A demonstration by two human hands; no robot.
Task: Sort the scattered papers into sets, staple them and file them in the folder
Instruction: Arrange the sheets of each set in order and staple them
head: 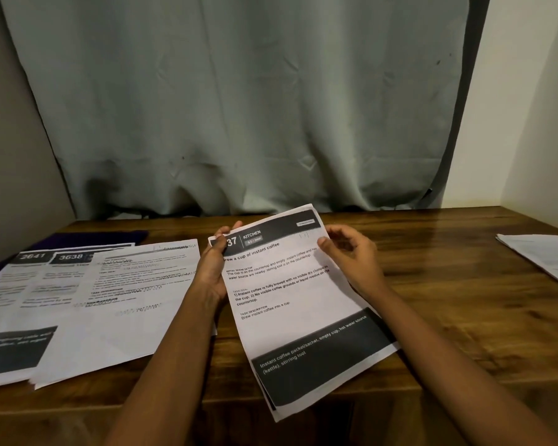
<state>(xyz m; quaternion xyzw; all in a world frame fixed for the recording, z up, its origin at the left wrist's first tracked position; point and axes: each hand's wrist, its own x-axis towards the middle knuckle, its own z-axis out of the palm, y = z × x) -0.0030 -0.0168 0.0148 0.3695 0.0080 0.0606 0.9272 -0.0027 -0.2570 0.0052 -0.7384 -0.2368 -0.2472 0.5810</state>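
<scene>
Holding printed sheets point(300, 304) above desk | left hand point(211, 272) pinches top corner | right hand point(351, 259) pinches right edge | loose papers point(94, 300) at 9 o'clock

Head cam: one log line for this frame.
phase: sorting | left hand: grips held sheets top-left | right hand: pinches right edge | spread sheets: on table, left | stack: far right

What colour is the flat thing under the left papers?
The flat thing is dark purple, clearest in the head view.
</scene>
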